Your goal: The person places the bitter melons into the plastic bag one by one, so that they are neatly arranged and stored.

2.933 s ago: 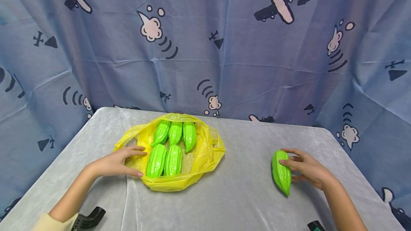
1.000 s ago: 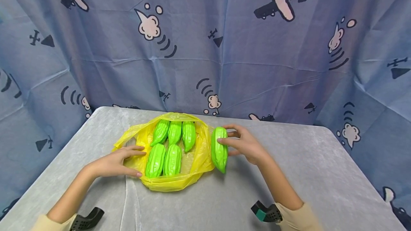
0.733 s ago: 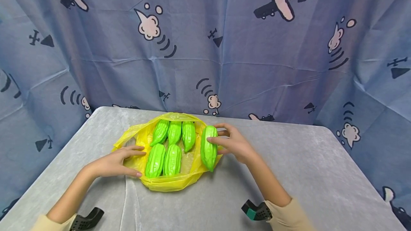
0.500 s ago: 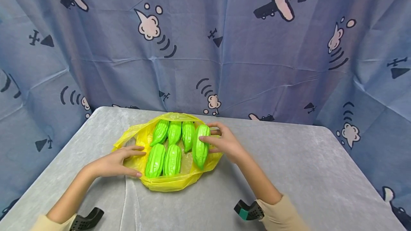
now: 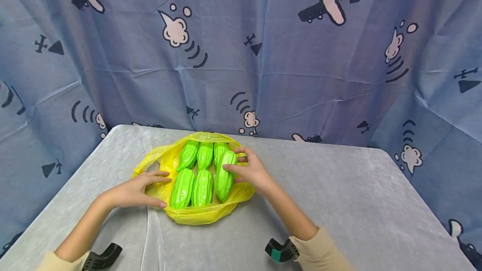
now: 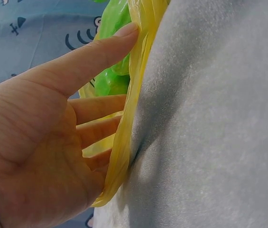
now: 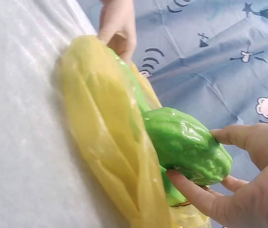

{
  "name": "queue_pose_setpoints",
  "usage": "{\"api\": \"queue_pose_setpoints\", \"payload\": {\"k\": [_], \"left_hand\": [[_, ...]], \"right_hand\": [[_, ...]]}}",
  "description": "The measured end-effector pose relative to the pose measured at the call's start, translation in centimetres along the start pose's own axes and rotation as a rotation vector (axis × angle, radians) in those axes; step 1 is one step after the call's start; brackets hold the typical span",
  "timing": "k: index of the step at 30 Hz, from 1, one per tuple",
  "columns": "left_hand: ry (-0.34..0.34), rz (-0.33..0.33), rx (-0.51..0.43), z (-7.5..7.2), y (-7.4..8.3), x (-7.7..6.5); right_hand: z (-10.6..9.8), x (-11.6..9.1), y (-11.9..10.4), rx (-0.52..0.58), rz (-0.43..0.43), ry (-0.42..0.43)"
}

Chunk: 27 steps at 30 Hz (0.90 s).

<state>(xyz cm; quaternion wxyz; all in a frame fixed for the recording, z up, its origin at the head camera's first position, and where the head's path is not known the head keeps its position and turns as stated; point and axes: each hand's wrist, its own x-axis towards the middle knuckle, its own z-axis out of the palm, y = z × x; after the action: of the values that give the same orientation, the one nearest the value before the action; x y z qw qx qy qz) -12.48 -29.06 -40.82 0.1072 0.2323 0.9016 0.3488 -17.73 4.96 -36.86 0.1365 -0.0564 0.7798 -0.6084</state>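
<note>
A glossy green bitter melon (image 5: 226, 175) is in my right hand (image 5: 253, 171). The thumb lies on one side of it and the fingers on the other. It is over the right part of an open yellow plastic bag (image 5: 196, 216), partly covering another melon behind it. Several more bitter melons lie in the bag in two rows, such as the front melon (image 5: 202, 188). At the bag's left rim, my left hand (image 5: 136, 189) spreads its thumb and fingers apart. In the left wrist view, the thumb (image 6: 96, 54) touches the yellow edge and the fingertips are hidden behind it.
The bag stands on a table with a grey cloth (image 5: 320, 204). A blue curtain (image 5: 241, 53) printed with airplanes hangs behind the table. Black devices, one at the left wrist (image 5: 102, 257) and one at the right wrist (image 5: 281, 251), sit below the hands.
My right hand has carried the bitter melon leftward from the right side of the table, past the bag's rim and down among the others. My left hand has stayed at the bag.
</note>
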Motion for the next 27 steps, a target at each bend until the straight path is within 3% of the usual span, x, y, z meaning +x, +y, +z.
{"api": "queue_pose_setpoints", "payload": {"k": [8,27], "left_hand": [[-0.001,0.000,0.001,0.0,-0.1,0.0],[0.001,-0.003,-0.006,0.0,0.0,0.0]], "right_hand": [[0.6,-0.7,0.5,-0.093,0.024,0.005],[0.8,-1.5,1.1,-0.222,0.054,-0.076]]}}
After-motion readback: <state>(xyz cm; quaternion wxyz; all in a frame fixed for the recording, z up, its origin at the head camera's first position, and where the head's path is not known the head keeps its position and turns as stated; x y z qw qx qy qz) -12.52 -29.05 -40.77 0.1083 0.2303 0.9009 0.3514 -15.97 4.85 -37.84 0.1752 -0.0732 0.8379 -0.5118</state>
